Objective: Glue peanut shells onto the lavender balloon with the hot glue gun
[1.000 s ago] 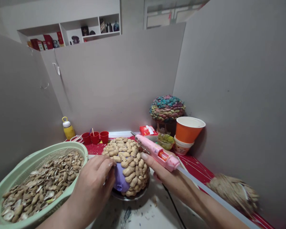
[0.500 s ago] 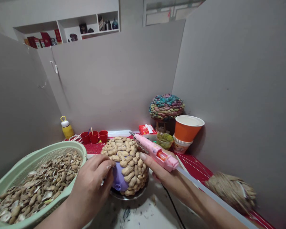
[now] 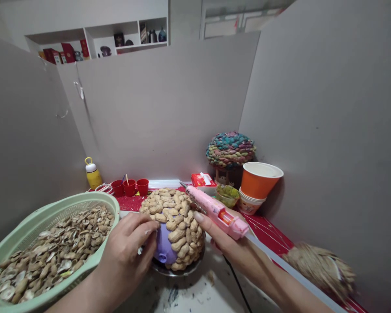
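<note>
A purple ball [image 3: 164,243], largely covered with peanut shells [image 3: 179,234], rests in a metal bowl [image 3: 179,273]. My left hand [image 3: 130,243] is closed against the ball's left side, its fingertips at the edge of the bare purple patch; what they pinch, if anything, is hidden. In my right hand [image 3: 220,232] is a pink glue gun [image 3: 215,208], its nozzle pointing up and left above the shells. The right thumb lies near the ball's right side. A green basket [image 3: 114,208] of loose peanut shells [image 3: 61,243] stands at the left.
Behind the ball are red cups [image 3: 129,187], a yellow bottle [image 3: 93,176] and a red packet [image 3: 202,179]. To the right stand a colourful shell-covered dome [image 3: 230,150], a green bowl [image 3: 227,195], orange paper bowls [image 3: 260,180] and a twine bundle [image 3: 321,269]. Grey panels surround the table.
The whole view has shifted slightly, so things appear a little further right and lower. Both hands keep nearly the same place against the ball.
</note>
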### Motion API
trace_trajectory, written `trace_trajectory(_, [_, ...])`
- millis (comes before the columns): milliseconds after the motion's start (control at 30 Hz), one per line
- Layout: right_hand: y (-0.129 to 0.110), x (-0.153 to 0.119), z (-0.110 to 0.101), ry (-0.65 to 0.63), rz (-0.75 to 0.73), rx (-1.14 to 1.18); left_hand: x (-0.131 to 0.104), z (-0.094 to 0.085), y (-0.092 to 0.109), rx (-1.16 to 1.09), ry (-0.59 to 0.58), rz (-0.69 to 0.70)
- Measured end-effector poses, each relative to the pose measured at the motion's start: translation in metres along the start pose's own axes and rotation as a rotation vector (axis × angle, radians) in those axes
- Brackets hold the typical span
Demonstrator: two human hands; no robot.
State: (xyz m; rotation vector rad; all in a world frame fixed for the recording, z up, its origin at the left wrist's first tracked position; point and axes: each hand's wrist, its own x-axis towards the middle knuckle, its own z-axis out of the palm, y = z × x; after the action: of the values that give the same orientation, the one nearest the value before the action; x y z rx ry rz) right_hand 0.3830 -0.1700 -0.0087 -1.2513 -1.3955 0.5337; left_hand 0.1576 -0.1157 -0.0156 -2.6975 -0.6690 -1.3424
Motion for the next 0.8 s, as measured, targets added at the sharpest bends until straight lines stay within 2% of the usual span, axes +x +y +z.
trace_trajectory(200, [-0.0017, -0.0004, 0.0018, -0.019, -0.004, 0.031, -0.0022, 0.0023, -0.004, -0.01, 0.047, -0.054])
trace_trajectory(400, [0.0005, -0.0001, 0.0028, -0.014, -0.031, 0.007, -0.002, 0.0043, -0.0083, -0.005, 0.117, -0.01])
trace_trajectory(600, [0.0068, 0.0, 0.0021, 0.003, -0.007, -0.038, -0.0021, 0.003, -0.0067, -0.029, 0.137, -0.03])
trace_trajectory(700, [0.0052, 0.0, 0.0023, 0.005, -0.006, -0.027, -0.0032, 0.0003, -0.0052, -0.029, 0.194, -0.083])
trace_trajectory(800, [-0.0014, -0.0005, 0.0024, 0.01, -0.033, -0.02, -0.006, 0.0017, -0.0065, -0.016, 0.322, -0.169])
